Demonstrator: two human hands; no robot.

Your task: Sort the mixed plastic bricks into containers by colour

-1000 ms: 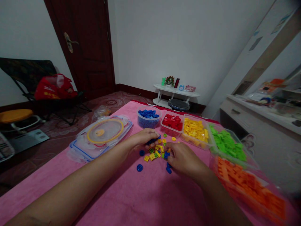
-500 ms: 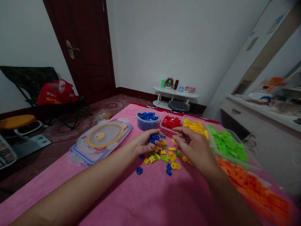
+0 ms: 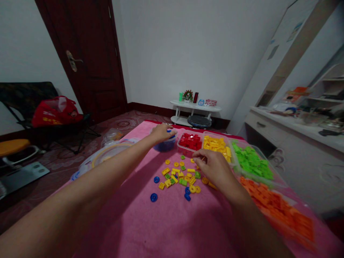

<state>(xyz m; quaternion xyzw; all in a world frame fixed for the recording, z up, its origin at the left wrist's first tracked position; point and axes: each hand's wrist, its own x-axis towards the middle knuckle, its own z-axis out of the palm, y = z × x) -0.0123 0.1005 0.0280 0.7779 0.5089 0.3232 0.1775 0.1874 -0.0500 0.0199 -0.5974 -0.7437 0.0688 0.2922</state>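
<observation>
My left hand (image 3: 162,133) is over the round clear tub of blue bricks (image 3: 164,146) at the back of the table. Its fingers and thumb are apart, with blue showing between them, and its palm is hidden. My right hand (image 3: 212,165) hovers at the right of the loose pieces, fingers curled in towards the thumb. Whatever they hold is too small to make out. Between the hands lie yellow bricks (image 3: 168,183), green bricks (image 3: 183,182), yellow rings (image 3: 197,189) and several blue wheels (image 3: 154,197) on the pink cloth (image 3: 129,222).
Beyond the loose pieces stand boxes of red bricks (image 3: 190,141) and yellow bricks (image 3: 217,146). Green bricks (image 3: 251,161) and orange bricks (image 3: 279,211) fill boxes along the right. Stacked clear lids (image 3: 98,157) lie at the left, partly behind my left arm.
My left hand, which held blue bricks above the loose pieces, has moved forward and left to the blue tub. My right hand stays near the loose pieces. The view has shifted slightly.
</observation>
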